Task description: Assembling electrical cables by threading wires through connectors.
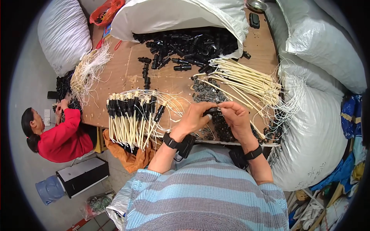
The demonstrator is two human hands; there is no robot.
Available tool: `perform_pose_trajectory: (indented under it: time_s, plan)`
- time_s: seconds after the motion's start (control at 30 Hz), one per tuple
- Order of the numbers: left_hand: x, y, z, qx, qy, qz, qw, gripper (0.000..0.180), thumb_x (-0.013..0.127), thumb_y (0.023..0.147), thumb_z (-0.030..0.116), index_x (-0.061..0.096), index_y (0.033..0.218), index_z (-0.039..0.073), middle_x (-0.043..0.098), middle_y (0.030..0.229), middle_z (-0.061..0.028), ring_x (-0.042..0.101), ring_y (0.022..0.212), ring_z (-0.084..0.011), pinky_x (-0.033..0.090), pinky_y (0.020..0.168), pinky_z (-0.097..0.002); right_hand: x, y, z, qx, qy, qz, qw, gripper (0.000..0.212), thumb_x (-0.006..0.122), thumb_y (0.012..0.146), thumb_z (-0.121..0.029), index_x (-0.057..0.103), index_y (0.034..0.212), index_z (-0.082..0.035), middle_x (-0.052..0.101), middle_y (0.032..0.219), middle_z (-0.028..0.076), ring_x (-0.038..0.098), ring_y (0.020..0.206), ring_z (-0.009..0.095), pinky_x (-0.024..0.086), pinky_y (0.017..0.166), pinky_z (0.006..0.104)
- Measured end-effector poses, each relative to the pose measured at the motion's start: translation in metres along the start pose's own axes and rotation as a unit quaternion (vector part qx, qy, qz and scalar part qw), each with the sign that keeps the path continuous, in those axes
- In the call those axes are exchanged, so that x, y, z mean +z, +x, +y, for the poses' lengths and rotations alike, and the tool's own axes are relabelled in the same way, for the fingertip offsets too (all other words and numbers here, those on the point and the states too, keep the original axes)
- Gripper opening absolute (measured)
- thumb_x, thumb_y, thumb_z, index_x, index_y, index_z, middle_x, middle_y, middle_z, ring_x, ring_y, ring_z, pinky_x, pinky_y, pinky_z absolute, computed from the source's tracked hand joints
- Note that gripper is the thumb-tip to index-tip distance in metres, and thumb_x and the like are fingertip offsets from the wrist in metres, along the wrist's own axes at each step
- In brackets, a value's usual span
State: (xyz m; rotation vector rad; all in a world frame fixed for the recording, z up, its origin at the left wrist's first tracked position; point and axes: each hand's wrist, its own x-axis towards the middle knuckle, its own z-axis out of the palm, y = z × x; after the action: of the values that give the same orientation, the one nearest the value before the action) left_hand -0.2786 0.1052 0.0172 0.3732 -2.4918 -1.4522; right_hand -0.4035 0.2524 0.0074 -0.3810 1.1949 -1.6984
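Observation:
Close to the table's front edge, my left hand (195,117) is closed round a dark tubular plastic piece (212,110), partly hidden by the fingers. My right hand (236,117) pinches at the piece's right end; what lies between its fingertips is too small to name. Under both hands spreads a heap of small black parts (220,129). Left of them lies a bundle of cream tubes with black plastic fittings (133,111) on their far ends and thin white wires. To the right, several plain cream tubes (246,81) lie in a slanting pile.
A white woven sack (173,17) spills black fittings (189,46) at the table's back. Full white sacks (316,131) crowd the right side. A person in red (63,134) works at the left end beside more tubes and wires (90,69). A black box (254,20) lies far right.

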Motion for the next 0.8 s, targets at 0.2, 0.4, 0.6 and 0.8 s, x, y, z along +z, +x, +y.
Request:
perform_pose_trajectory:
  time_s: [0.2,0.4,0.6,0.8]
  plan:
    - [-0.004,-0.007,0.001,-0.155,0.058,-0.042,0.985,0.039,0.059,0.075,0.001,0.062,0.113,0.005,0.066,0.081,-0.0118,0.064,0.062,-0.0188,0.049,0.052,-0.0328,0.007,-0.007,-0.009,-0.267,-0.632,-0.047,0.725,0.031,0.065,0.081,-0.006,0.071,0.11,-0.014,0.065,0.074,0.011,0.061,0.059,0.012,0.049,0.056,0.0292]
    - [0.008,-0.02,0.006,-0.001,0.226,0.046,0.973,0.033,0.066,0.066,0.006,0.063,0.099,0.009,0.065,0.083,-0.0112,0.064,0.074,-0.0332,0.049,0.06,-0.043,0.018,0.009,-0.002,-0.03,-0.401,-0.002,0.915,0.018,0.076,0.078,-0.012,0.061,0.083,-0.004,0.046,0.053,0.001,0.04,0.048,0.008,0.033,0.046,0.0269]
    - [-0.027,-0.042,-0.002,0.027,0.245,0.233,0.941,0.021,0.066,0.068,0.007,0.067,0.089,0.009,0.064,0.078,-0.0068,0.062,0.077,-0.0266,0.046,0.07,-0.0368,0.043,0.018,-0.004,-0.433,-0.516,0.008,0.739,0.012,0.07,0.084,-0.009,0.062,0.085,-0.001,0.061,0.07,0.011,0.055,0.057,0.02,0.043,0.054,0.0323]
    - [-0.081,-0.098,-0.031,-0.087,0.391,0.35,0.847,0.023,0.064,0.062,0.008,0.065,0.085,0.008,0.064,0.091,-0.0035,0.056,0.101,-0.0236,0.021,0.107,-0.0521,0.042,0.036,-0.014,-0.366,-0.621,0.062,0.69,0.01,0.071,0.081,-0.012,0.066,0.082,-0.002,0.065,0.081,0.013,0.062,0.069,0.029,0.048,0.061,0.035]
